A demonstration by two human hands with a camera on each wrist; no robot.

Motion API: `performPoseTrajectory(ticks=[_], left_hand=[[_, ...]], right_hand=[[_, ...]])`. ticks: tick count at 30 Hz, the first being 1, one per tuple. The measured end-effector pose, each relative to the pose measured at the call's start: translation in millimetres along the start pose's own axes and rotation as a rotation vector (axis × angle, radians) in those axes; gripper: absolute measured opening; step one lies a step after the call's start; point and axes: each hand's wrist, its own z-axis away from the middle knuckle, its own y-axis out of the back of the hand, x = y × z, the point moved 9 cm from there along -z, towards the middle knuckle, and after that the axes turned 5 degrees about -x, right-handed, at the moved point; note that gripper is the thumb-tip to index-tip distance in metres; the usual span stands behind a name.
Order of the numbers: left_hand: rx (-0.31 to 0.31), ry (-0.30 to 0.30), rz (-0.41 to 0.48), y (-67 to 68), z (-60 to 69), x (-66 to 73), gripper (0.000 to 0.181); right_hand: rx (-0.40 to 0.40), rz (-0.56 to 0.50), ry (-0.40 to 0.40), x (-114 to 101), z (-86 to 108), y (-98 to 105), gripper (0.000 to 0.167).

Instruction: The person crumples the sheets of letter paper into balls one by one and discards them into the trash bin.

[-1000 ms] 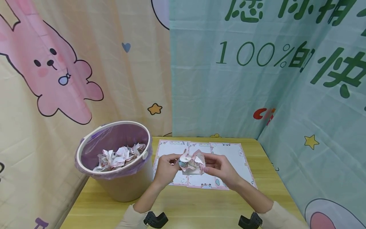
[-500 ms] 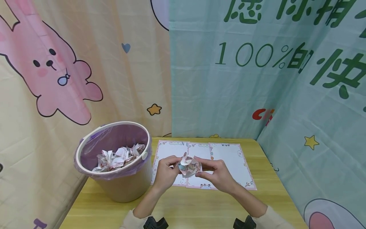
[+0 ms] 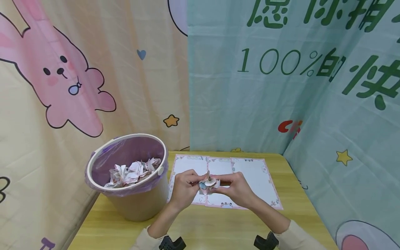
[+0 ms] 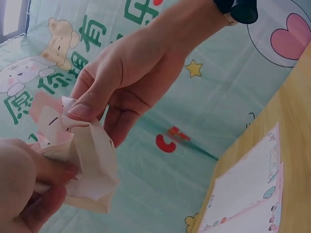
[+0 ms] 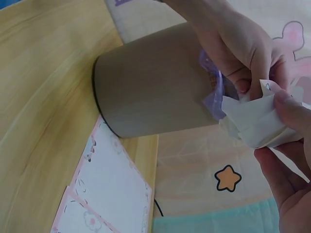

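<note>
Crumpled paper [image 3: 210, 182], one piece: between both hands, more compact than a second ago. Left hand [image 3: 183, 187]: fingers pinching its nine-o'clock side. Right hand [image 3: 239, 190]: pinching at three. Lined bin [image 3: 137, 205]: nine o'clock. Flat bordered sheets [image 3: 253, 177]: toward two.

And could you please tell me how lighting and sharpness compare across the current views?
Head: bright, even light, the curtain print clear, a faint sheen on the table. Left wrist: dimmer, bright patch at upper left, nearby left hand slightly soft. Right wrist: also dim, bin muted, crumpled paper pale.
</note>
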Motion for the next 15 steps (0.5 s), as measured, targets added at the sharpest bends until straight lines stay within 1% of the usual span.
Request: performPoseTrajectory(ticks=[2,5,8,10,12,14,15], left_hand=[[-0.022,-0.014,-0.02,-3.1,2.9,-7.2,0.022],[-0.061,-0.065,-0.067,-6.9,1.6,-0.5,0.025],[-0.125,-0.117,-0.162,-14.3,1.1,5.0,0.032],[-0.169,-0.143,-0.225,-19.6,0.7,7.2,0.033],[-0.203,-0.156,-0.266,-23.7,0.3,7.1,0.031],[-0.215,-0.14,-0.266,-25.3,-0.1,3.4,0.03],[-0.212,-0.125,-0.25,-24.9,-0.3,1.1,0.029]], right_hand=[[-0.019,0.02,0.003,-2,-0.4,0,0.038],[-0.054,0.07,-0.015,-3,-1.7,-2,0.035],[-0.067,0.139,-0.033,-2,-3.1,-5,0.026],[-0.056,0.196,-0.057,2,-2.8,-7,0.021],[-0.028,0.241,-0.072,5,-2.8,-9,0.016],[0.002,0.269,-0.08,7,-2.2,-10,0.016],[0.018,0.276,-0.08,8,-1.9,-10,0.016]])
